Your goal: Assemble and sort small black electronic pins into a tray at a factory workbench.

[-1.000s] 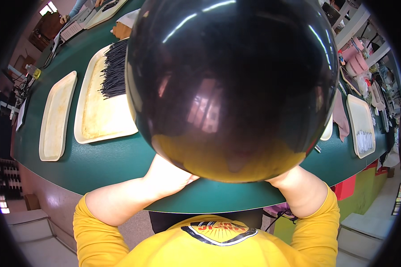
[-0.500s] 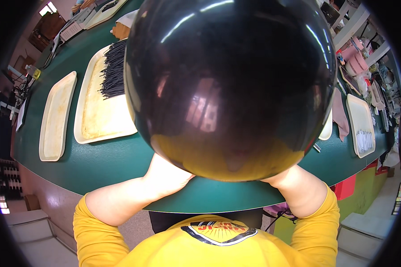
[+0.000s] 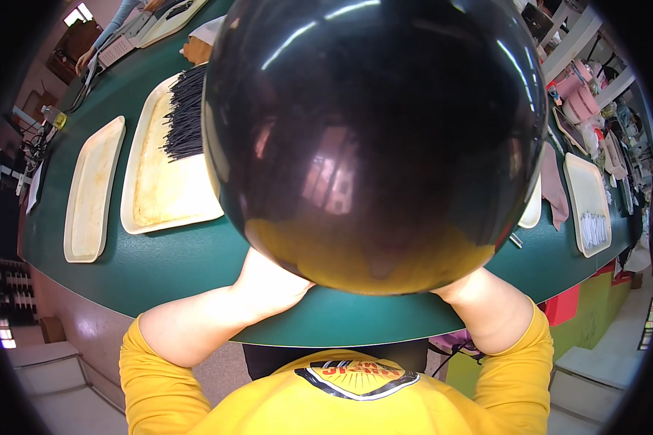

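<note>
A large, round, glossy black dome [image 3: 377, 145] fills the middle of the view and reflects the yellow of my sleeves. My left hand [image 3: 274, 284] reaches under its lower left edge, where the fingers vanish from sight. Under the lower right edge goes my right hand [image 3: 458, 288], with only its wrist side showing. Whatever the hands hold or touch is covered by the dome. Left of it, a cream tray [image 3: 149, 206] carries a pile of thin black strands [image 3: 187, 116], partly hidden behind the dome.
A second cream tray [image 3: 94, 192] lies further left on the green table [image 3: 174, 268]. At the right are a brownish-pink cloth [image 3: 553, 190] and a tray [image 3: 586, 188] with thin whitish pieces [image 3: 593, 229]. Another person's arm [image 3: 112, 27] reaches in at the far left.
Another person's arm has come into view at the upper left. My own forearms stay almost in place, with the hands still under the dome.
</note>
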Available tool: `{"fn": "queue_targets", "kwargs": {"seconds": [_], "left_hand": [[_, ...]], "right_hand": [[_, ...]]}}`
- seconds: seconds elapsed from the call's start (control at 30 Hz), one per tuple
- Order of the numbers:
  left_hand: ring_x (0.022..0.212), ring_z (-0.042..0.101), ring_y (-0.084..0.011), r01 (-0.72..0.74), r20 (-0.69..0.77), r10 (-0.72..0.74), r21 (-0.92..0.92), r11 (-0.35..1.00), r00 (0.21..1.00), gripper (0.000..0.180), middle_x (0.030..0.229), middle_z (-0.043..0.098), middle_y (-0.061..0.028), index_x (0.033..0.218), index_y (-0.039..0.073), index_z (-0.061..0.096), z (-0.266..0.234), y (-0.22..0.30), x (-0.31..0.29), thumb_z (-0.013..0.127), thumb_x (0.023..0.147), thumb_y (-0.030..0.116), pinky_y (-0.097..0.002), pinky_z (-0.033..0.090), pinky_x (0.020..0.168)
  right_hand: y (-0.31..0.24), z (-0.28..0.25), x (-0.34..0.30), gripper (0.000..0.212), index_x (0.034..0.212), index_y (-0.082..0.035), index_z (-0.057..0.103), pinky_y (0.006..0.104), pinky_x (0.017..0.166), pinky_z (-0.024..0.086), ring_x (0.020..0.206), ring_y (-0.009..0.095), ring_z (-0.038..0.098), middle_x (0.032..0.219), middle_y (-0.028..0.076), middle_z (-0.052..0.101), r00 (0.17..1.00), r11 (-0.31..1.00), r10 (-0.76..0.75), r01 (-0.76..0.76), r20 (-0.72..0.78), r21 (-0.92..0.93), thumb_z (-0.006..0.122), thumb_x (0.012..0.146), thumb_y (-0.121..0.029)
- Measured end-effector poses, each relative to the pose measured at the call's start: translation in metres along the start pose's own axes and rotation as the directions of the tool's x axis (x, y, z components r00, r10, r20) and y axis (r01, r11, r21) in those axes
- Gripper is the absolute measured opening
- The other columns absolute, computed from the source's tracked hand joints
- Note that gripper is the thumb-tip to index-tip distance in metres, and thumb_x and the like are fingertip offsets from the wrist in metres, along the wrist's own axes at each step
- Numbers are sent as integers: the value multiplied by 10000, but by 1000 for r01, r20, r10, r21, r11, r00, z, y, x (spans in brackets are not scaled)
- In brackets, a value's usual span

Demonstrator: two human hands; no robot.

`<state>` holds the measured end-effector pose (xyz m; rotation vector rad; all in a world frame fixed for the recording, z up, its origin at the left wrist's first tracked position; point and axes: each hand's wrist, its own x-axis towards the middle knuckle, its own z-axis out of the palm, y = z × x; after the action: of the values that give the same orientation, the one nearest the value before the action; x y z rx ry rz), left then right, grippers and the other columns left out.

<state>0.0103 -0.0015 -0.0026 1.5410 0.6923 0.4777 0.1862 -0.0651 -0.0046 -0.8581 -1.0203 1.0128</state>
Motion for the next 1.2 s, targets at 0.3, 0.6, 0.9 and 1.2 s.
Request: {"fn": "queue_targets", "kwargs": {"seconds": [0.3,0.6,0.9,1.2], "left_hand": [[746,593,-195,-115,-11,121,240,964,993,129,837,617,-90,892,5,584,3,-4,1,576,765,21,-296,466,640],[606,545,-141,-432,-4,440,182,883,898,213,717,556,-82,1007,-56,560,11,1,2,542,796,-78,-242,458,560],[688,578,-163,-404,36,415,314,859,909,123,818,597,-86,873,-12,564,3,1,1,583,751,-16,-258,462,583],[392,328,-57,181,266,99,-844,505,959,182,610,484,-43,881,-5,535,-3,-14,2,407,781,-86,-193,240,371]], "right_hand": [[-10,-2,1,177,925,35,526,164,473,346,525,7,432,637,-11,524,999,983,-15,22,40,-185,484,754,49],[-1,3,-1,135,885,33,492,173,493,364,558,30,463,646,27,526,994,946,-43,73,101,-317,460,754,44],[2,3,2,108,874,35,494,182,487,374,544,40,468,662,25,536,996,955,-85,80,-6,-284,473,768,28],[-10,-3,8,115,775,24,506,187,423,338,449,33,432,548,22,508,985,894,-140,171,104,-415,529,669,62]]}}
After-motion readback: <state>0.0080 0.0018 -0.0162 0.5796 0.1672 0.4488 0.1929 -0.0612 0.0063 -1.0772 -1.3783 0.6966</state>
